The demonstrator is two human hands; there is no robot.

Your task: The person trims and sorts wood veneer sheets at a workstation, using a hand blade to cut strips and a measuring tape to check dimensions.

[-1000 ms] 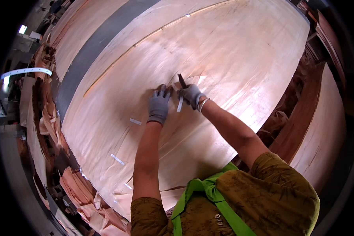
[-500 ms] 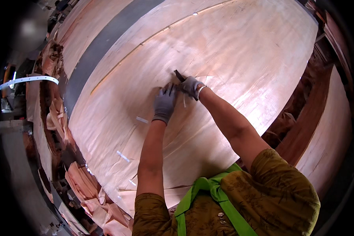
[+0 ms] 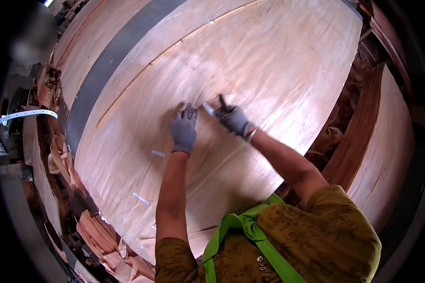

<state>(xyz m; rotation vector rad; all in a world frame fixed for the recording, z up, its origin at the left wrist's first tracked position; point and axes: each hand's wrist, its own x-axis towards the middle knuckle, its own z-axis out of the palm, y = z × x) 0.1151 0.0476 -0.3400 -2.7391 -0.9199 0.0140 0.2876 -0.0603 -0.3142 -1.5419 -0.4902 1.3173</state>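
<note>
left hand (image 3: pixel 183 130) pressed flat, fingers together, on the wood sheet (image 3: pixel 250 70) mid-counter; right hand (image 3: pixel 234 119) pinching a white tape strip (image 3: pixel 209 110) just beside.

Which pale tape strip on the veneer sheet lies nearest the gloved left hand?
The short strip just left of the left hand's wrist; the other lies nearer the sheet's lower edge.

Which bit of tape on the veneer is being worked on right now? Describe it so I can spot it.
Start from the big pale veneer sheet. At its middle the two grey-gloved hands meet; the short white tape strip lies beside the right hand, unlike the loose strips lower left.
</note>
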